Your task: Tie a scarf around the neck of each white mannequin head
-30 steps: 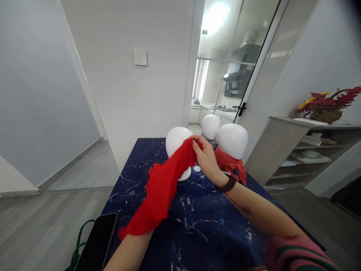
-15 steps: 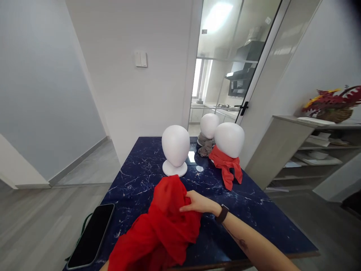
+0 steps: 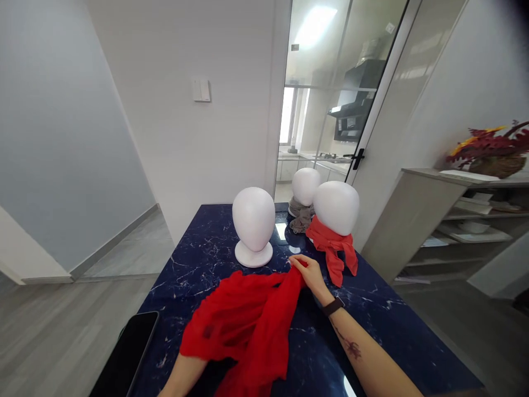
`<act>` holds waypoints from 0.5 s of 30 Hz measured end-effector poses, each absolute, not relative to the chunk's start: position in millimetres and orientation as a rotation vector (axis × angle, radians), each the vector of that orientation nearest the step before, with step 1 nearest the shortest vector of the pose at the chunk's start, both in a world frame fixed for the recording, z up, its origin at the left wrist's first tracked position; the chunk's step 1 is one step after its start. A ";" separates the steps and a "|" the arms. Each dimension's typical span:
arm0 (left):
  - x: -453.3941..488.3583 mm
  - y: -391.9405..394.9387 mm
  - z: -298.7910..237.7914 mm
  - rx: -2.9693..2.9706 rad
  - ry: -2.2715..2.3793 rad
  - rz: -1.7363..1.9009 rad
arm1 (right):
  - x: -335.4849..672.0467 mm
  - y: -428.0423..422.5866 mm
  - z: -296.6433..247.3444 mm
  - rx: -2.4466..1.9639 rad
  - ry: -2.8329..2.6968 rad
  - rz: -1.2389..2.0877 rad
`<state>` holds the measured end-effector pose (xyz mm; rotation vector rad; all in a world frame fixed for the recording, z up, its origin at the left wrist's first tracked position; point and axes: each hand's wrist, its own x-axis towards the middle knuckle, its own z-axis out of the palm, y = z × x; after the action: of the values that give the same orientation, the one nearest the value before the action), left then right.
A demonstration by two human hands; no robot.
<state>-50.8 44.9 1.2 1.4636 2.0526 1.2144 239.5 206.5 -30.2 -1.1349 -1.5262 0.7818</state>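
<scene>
A sheer red scarf [image 3: 248,320] stretches in loose folds between my hands, its loose end hanging toward the table's near edge. My right hand [image 3: 309,275] pinches the scarf's upper right corner between thumb and fingers; a dark watch band circles that wrist. The red cloth covers my left hand [image 3: 190,365], leaving only the wrist showing, so its fingers are hidden. Just beyond the scarf stands a bare white mannequin head [image 3: 253,219] on a round base. To the right, a second white head [image 3: 336,207] has a coral-red scarf [image 3: 335,248] tied around its neck.
Behind these, a third white head [image 3: 306,186] wears a grey-brown scarf [image 3: 301,216]. A black phone [image 3: 128,353] lies at the left edge of the dark blue marbled table [image 3: 185,259]. A shelf unit [image 3: 430,215] stands at right, beside a glass door [image 3: 318,116].
My right hand has drawn the scarf's corner up and to the right. The bunched cloth is now spread wider, and my left wrist shows more below it.
</scene>
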 end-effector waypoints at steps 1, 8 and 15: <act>-60.2 38.1 -2.0 1.475 2.014 1.283 | 243.6 204.6 -24.7 -1.134 -1.507 0.738; -95.8 4.4 -22.8 1.424 2.097 1.868 | 271.9 204.3 -10.4 -1.264 -1.143 0.242; -47.3 13.3 -11.1 1.893 1.684 0.973 | 213.3 168.4 -19.4 -0.911 -1.967 0.600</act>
<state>-47.3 13.3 -11.1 1.8928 1.6835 0.9732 213.3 168.4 -19.4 -0.9109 -1.9672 0.5998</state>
